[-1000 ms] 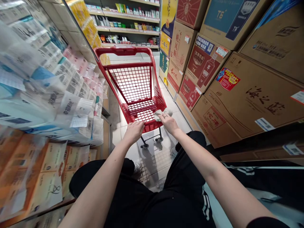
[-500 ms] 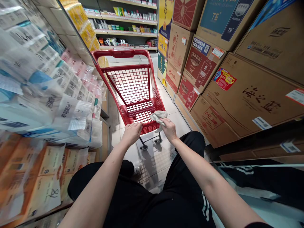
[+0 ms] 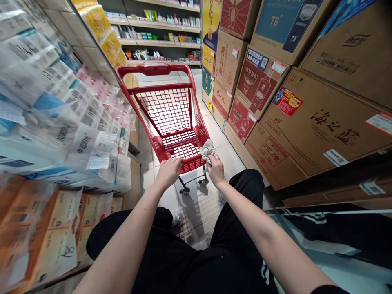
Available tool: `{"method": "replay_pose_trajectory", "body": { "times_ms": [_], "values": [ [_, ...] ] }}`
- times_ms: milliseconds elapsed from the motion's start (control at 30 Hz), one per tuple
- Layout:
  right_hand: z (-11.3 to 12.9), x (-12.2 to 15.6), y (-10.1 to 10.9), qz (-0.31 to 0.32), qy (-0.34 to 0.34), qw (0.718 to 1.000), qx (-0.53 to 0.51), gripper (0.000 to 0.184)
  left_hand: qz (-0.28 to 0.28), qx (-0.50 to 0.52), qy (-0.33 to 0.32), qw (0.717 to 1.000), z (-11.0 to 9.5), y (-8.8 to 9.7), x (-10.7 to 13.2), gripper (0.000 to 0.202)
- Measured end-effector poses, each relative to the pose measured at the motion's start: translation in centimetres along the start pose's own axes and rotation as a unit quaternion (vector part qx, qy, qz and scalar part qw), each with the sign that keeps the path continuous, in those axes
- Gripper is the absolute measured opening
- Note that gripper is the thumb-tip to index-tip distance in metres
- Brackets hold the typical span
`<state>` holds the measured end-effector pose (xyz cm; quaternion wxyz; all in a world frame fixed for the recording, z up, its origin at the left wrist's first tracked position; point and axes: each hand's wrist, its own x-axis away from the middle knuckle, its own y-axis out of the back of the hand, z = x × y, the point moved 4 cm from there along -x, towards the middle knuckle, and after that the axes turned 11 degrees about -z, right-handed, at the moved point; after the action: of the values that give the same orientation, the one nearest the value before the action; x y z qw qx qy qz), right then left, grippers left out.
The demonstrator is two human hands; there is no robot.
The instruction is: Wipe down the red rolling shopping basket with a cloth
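Observation:
A red shopping cart (image 3: 164, 141) stands before me in the aisle, its basket with nothing inside and its handle on the far side. My left hand (image 3: 169, 170) is closed over the near rim of the basket, at its left part. In my right hand (image 3: 216, 167) is a crumpled light grey cloth (image 3: 207, 148), bunched at the near right corner of the cart. The cloth lies against the rim there, and part of it is hidden by my fingers.
Stacked cardboard boxes (image 3: 324, 118) line the right side. Packs of tissue paper (image 3: 85, 143) fill the left, with orange packs (image 3: 61, 220) lower down. Shelves (image 3: 165, 24) of bottles and tubes stand at the back. Black cart wheels (image 3: 185, 190) rest on the tiled floor (image 3: 196, 220).
My right hand has shifted slightly nearer and bunched the cloth up at the cart's right corner. My left hand keeps its place on the rim.

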<state>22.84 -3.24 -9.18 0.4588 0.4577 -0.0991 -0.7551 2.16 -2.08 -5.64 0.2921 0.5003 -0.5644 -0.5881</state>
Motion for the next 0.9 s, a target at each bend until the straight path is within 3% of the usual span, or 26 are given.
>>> {"method": "replay_pose_trajectory", "body": {
  "times_ms": [200, 433, 533, 700, 800, 900],
  "values": [
    [1.2, 0.7, -0.4, 0.064, 0.045, 0.989, 0.125, 0.033, 0.008, -0.002, 0.0, 1.0, -0.2, -0.2, -0.2, 0.034],
    [6.7, 3.0, -2.3, 0.182, 0.111, 0.961, 0.177, 0.041, 0.02, -0.002, -0.005, 1.0, -0.7, -0.3, -0.3, 0.039],
    [8.0, 3.7, -2.9, 0.203, 0.135, 0.955, 0.17, 0.042, 0.022, 0.01, -0.004, 1.0, -0.5, -0.1, -0.2, 0.039],
    [5.7, 2.6, -1.9, 0.21, 0.195, 0.939, 0.188, 0.041, 0.026, 0.033, -0.007, 0.999, 0.2, 0.3, -0.2, 0.055],
    [3.1, 1.1, -0.6, 0.184, 0.162, 0.945, 0.215, 0.042, 0.031, 0.042, -0.009, 0.999, 0.2, 0.2, -0.3, 0.059],
    [2.1, 0.2, -0.2, 0.162, 0.124, 0.955, 0.216, 0.041, 0.027, 0.046, -0.005, 0.999, -0.1, 0.0, -0.5, 0.058]
  ]
}}
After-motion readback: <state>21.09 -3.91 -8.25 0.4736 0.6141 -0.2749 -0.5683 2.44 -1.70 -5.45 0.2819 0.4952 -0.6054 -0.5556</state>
